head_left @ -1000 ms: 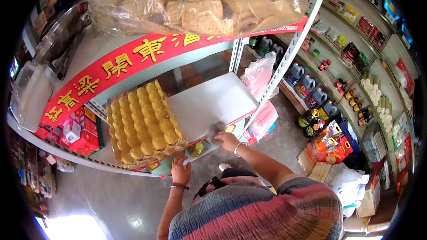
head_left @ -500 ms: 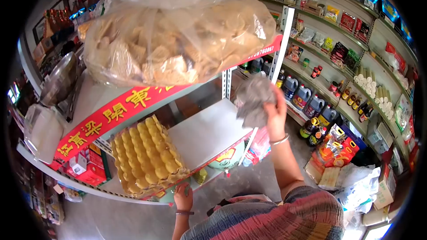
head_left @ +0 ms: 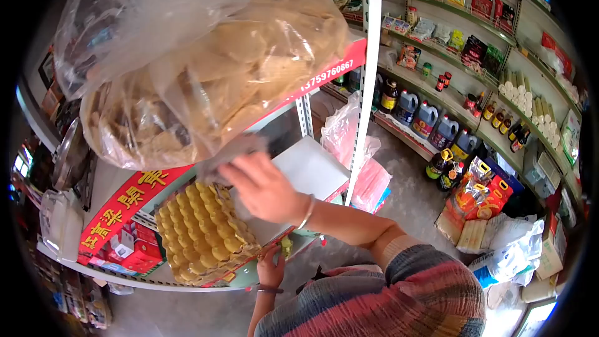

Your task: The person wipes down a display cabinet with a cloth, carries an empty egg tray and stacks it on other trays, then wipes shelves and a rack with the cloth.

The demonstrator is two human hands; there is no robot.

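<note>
My right hand (head_left: 265, 188) grips a crumpled grey cloth (head_left: 236, 151), blurred by motion. The cloth is over the inner part of the shelf, just under the big clear bag (head_left: 212, 75) of light-brown pieces. Low down, my left hand (head_left: 270, 267) is closed at the front edge of the white shelf (head_left: 309, 165), its fingers partly hidden. Beside it stands a stack of yellow egg trays (head_left: 203, 231). Above the trays runs a red banner (head_left: 128, 203) with yellow characters.
A white metal post (head_left: 364, 100) rises at the rack's right corner. Pink plastic bags (head_left: 369, 181) hang beside it. Across the aisle, wall shelves hold dark bottles (head_left: 424, 118) and packets. White sacks (head_left: 508, 253) lie on the floor at right. Red boxes (head_left: 137, 246) sit left of the trays.
My right hand has swung left with the cloth, from beside the post to under the clear bag. My left hand stays by the shelf edge. The view has shifted somewhat.
</note>
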